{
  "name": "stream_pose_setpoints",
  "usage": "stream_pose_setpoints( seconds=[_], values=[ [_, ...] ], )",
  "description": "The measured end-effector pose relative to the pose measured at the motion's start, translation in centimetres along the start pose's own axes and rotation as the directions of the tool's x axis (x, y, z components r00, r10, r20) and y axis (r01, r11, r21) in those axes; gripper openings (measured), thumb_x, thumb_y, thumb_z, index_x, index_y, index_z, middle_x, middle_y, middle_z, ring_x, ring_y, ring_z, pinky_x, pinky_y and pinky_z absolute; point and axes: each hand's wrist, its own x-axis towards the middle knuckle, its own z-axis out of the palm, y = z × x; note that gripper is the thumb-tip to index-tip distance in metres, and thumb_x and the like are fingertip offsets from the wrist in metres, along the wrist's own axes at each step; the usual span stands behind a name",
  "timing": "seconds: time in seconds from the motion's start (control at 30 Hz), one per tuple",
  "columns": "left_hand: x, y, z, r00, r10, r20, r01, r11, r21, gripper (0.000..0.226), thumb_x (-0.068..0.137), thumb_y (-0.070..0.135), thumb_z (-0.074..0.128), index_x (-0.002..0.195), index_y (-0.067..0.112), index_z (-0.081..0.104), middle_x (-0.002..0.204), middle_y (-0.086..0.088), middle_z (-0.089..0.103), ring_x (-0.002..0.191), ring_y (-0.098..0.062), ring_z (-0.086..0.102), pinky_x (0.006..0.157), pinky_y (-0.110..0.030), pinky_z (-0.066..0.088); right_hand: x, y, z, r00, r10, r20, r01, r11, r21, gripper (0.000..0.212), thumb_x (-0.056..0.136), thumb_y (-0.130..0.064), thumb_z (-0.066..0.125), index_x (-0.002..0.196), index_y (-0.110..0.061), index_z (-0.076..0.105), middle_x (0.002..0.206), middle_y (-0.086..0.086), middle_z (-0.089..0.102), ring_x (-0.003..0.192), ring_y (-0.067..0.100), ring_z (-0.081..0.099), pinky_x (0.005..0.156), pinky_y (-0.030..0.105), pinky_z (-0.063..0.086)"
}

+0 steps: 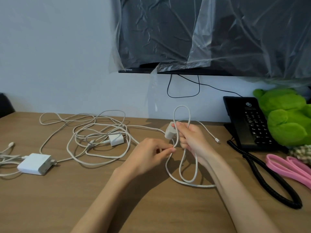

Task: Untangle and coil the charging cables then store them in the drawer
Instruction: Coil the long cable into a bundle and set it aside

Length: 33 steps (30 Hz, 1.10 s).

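My right hand (191, 138) grips a small white charger plug (170, 132) together with loops of its white cable (182, 108); one loop stands above the fist, others hang down to the desk. My left hand (151, 153) pinches the same cable just below the plug. The cable's free connector end (217, 140) lies on the desk to the right. A tangle of white cables (94, 132) with a second white plug (117, 139) lies at centre left. A flat white power adapter (34, 163) sits at the far left. No drawer is in view.
A black desk phone (250, 121) with its coiled black cord (262, 175) stands at the right, next to a green plush toy (286, 115) and pink straps (289, 167). A plastic-wrapped screen (202, 34) hangs on the wall above the wooden desk (67, 199).
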Motion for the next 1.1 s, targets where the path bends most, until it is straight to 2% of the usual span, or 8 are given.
stream_pose_setpoints(
  seconds=[0.17,0.3,0.4,0.5,0.6,0.77,0.93,1.1],
  values=[
    [-0.1,-0.1,0.2,0.998,-0.003,0.066,-0.002,0.997,0.077,0.031,0.094,0.046,0.048,0.095,0.026,0.071,0.082,0.006,0.068,0.074,-0.013,0.057,0.069,-0.033,0.048,-0.2,-0.7,-1.0,0.998,0.027,0.049,-0.029,0.999,0.041,0.025,0.103,-0.022,0.039,0.091,-0.009,0.056,0.054,-0.007,0.031,0.043,0.004,0.025,0.041,0.015,0.022],
    [-0.1,-0.5,-0.4,0.997,-0.064,0.042,0.061,0.996,0.069,0.034,0.096,0.046,0.042,0.100,0.028,0.071,0.065,0.003,0.061,0.064,-0.012,0.053,0.061,-0.027,0.043,0.7,-0.5,-2.1,0.996,0.003,-0.084,0.008,0.991,0.134,0.025,0.103,-0.017,0.036,0.081,-0.010,0.047,0.056,-0.004,0.030,0.039,0.004,0.026,0.036,0.015,0.025],
    [-0.2,-0.9,-1.0,0.993,-0.111,0.036,0.107,0.989,0.105,0.031,0.095,0.047,0.044,0.096,0.035,0.072,0.057,0.012,0.056,0.059,-0.003,0.052,0.058,-0.021,0.038,1.3,-0.4,-2.8,0.987,-0.004,-0.162,0.038,0.977,0.211,0.024,0.102,-0.015,0.035,0.080,-0.011,0.045,0.063,0.003,0.041,0.048,0.010,0.042,0.053,0.023,0.044],
    [-0.3,-2.0,-1.8,0.987,-0.152,0.047,0.145,0.981,0.130,0.037,0.091,0.056,0.042,0.093,0.036,0.073,0.062,0.012,0.060,0.062,-0.008,0.055,0.062,-0.030,0.044,1.3,-0.7,-3.5,0.988,-0.038,-0.149,0.102,0.886,0.452,0.020,0.105,-0.016,0.033,0.089,-0.010,0.044,0.061,0.005,0.055,0.055,0.018,0.060,0.069,0.040,0.059],
    [-0.5,-2.8,-2.3,0.986,-0.165,0.026,0.160,0.977,0.140,0.052,0.080,0.070,0.034,0.091,0.037,0.073,0.068,0.002,0.064,0.064,-0.013,0.055,0.063,-0.033,0.044,1.0,-0.9,-3.6,0.983,-0.064,-0.172,0.145,0.842,0.519,0.024,0.105,-0.019,0.030,0.085,-0.013,0.040,0.048,-0.004,0.039,0.039,0.009,0.042,0.055,0.028,0.056],
    [-1.0,-4.1,-3.5,0.979,-0.174,-0.104,0.193,0.956,0.220,0.031,0.089,0.050,0.052,0.082,0.030,0.075,0.052,0.020,0.055,0.057,0.003,0.050,0.053,-0.015,0.032,0.7,-1.2,-3.6,0.976,-0.067,-0.207,0.153,0.888,0.433,0.032,0.106,-0.023,0.028,0.076,-0.018,0.036,0.048,-0.009,0.028,0.036,0.002,0.018,0.032,0.014,0.017],
    [-1.6,-5.9,-5.1,0.925,-0.130,-0.356,0.241,0.927,0.288,0.041,0.086,0.053,0.046,0.078,0.025,0.075,0.058,0.006,0.060,0.059,-0.014,0.054,0.057,-0.032,0.037,0.7,-1.0,-3.9,0.951,-0.100,-0.292,0.156,0.972,0.174,0.029,0.106,-0.022,0.029,0.077,-0.018,0.033,0.053,-0.008,0.029,0.037,0.003,0.018,0.032,0.016,0.016],
    [-1.5,-6.2,-5.3,0.824,-0.180,-0.537,0.369,0.890,0.267,0.027,0.087,0.044,0.059,0.076,0.020,0.066,0.072,0.005,0.066,0.073,-0.019,0.060,0.069,-0.039,0.045,0.3,-0.9,-3.0,0.961,-0.107,-0.254,0.115,0.993,0.015,0.029,0.106,-0.021,0.026,0.077,-0.017,0.033,0.056,-0.005,0.029,0.037,0.003,0.019,0.033,0.018,0.015]
  ],
)
